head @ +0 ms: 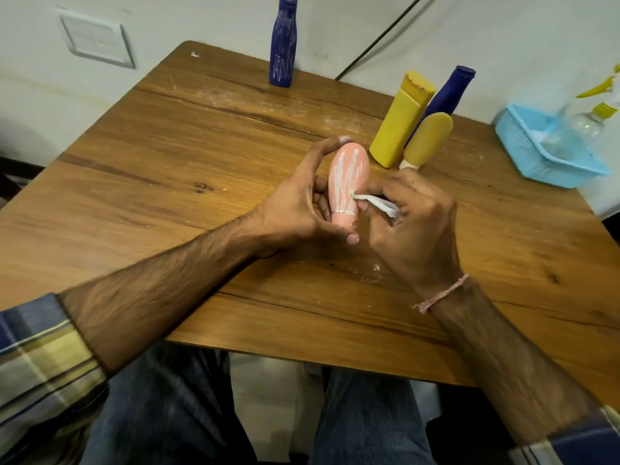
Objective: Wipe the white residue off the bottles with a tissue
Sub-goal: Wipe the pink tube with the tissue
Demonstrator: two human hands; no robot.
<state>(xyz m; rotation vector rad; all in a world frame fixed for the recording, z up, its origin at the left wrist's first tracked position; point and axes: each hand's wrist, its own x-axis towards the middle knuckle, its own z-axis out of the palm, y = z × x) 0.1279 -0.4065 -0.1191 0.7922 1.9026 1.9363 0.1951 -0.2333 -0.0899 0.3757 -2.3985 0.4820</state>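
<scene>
A streaked blue bottle [283, 45] stands at the table's [167, 146] far edge, not yet wiped. Near the table's middle, the left hand [295, 209] holds the pink bottle [349, 169] end to end, thumb at the cap and a fingertip on the rounded base. Such a slim hold may let the slick bottle spin or slip under pressure, smearing residue. A folded tissue [372, 200] touches the bottle's right side, pinched in the right hand's [419, 226] curled fingers.

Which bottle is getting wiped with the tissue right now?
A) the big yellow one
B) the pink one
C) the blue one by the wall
B: the left hand holds the streaky pink bottle while the right hand presses the tissue against it.
</scene>
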